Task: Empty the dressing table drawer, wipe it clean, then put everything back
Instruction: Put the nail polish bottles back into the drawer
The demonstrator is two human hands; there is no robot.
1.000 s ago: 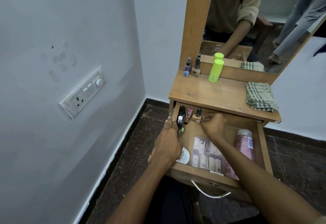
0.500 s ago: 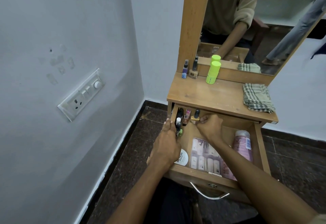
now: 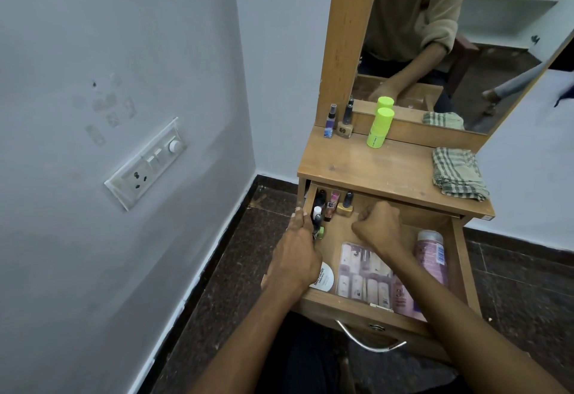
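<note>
The wooden drawer of the dressing table stands pulled out. At its back left are several small nail polish bottles, one with a gold base standing upright. Further forward lie a white round tub, a clear pack of little bottles and a pink bottle. My left hand grips the drawer's left wall. My right hand is a closed fist inside the drawer, just right of the gold-based bottle and apart from it. A checked cloth lies on the tabletop.
On the tabletop stand a green bottle and two small polish bottles against the mirror frame. A switchboard is on the left wall. The drawer's metal handle juts towards me above the dark floor.
My right hand has drawn back to the right from the gold-based bottle, which now stands free. My left hand stays on the drawer's left wall.
</note>
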